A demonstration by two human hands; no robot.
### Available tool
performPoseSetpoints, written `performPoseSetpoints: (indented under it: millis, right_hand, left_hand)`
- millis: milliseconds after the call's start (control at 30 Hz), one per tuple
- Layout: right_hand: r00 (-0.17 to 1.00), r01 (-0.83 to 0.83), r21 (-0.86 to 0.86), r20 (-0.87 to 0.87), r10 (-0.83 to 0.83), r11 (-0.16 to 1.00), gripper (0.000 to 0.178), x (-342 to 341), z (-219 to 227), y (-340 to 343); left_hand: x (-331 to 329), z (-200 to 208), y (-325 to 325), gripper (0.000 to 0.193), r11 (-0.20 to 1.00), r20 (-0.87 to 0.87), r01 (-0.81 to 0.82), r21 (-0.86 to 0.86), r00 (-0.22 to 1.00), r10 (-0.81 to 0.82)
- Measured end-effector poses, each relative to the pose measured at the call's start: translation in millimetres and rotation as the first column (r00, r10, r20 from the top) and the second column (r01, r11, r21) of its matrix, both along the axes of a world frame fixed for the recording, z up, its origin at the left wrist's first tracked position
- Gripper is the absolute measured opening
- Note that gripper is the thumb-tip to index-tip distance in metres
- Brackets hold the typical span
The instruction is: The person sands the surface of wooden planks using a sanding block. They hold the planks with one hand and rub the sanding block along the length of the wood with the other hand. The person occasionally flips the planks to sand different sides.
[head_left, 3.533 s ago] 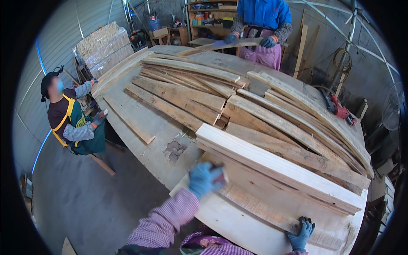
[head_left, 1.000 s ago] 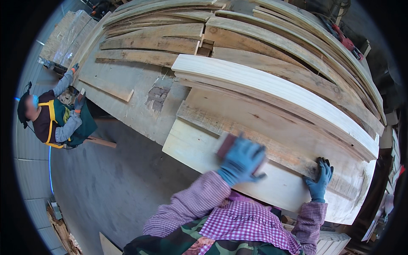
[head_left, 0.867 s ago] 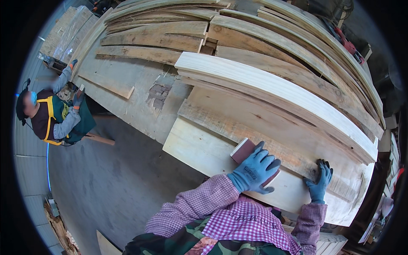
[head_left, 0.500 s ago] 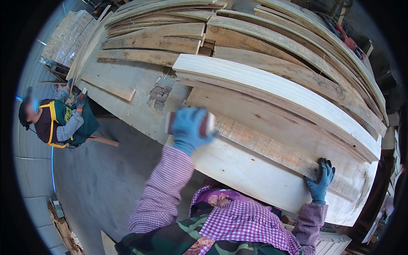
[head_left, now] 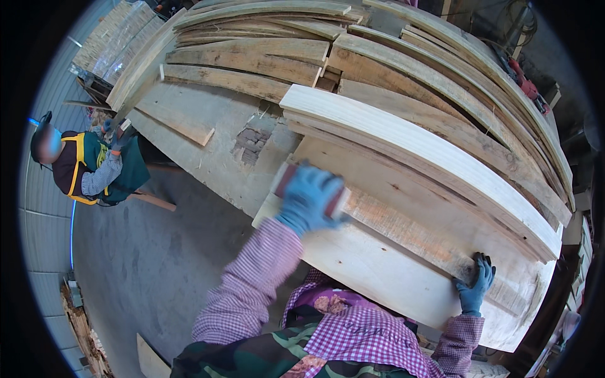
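Observation:
My left hand [head_left: 309, 196], in a blue glove, is closed over a reddish-brown sanding block [head_left: 336, 201] with pale sides. Motion blurs the hand and block somewhat. Under the block is the left part of a rough, narrow plank [head_left: 403, 230] with orange-brown and grey patches. Near the plank's right end, my right hand [head_left: 476, 286], gloved in blue with dark fingertips, lies on it with fingers stretched out and thumb apart. The plank rests on a wide pale board [head_left: 353, 255].
Beyond the plank stands a stack of planks with a whitish top piece [head_left: 409, 148]. Several rough boards [head_left: 252, 60] lie farther back. A short wooden strip [head_left: 176, 123] is on the worktop at left, where another person [head_left: 94, 160] works. A red power tool [head_left: 523, 80] sits far right.
My left hand and the sanding block have moved right along the plank. My right hand stays at the plank's right end. The whole view has shifted slightly.

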State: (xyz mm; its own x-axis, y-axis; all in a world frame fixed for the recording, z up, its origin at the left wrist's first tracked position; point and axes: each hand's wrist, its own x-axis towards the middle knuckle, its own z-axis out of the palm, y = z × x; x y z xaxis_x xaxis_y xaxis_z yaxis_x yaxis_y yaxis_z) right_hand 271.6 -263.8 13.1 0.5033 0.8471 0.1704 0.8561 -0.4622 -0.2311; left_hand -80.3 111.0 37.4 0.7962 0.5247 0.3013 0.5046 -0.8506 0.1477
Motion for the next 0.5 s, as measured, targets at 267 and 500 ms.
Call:
performPoseSetpoints:
  millis: [267, 500]
  right_hand:
    - [1.0, 0.019, 0.015, 0.004, -0.019, 1.0, 0.085, -3, -4, -3]
    - [0.999, 0.028, 0.029, 0.023, -0.029, 0.999, 0.087, 3, -11, -17]
  left_hand:
    - [54, -4, -35, 0.076, 0.983, -0.017, 0.153, -0.099, 0.988, -0.156]
    - [65, 0, -67, 0.074, 0.807, 0.249, 0.564, -0.175, 0.818, -0.518]
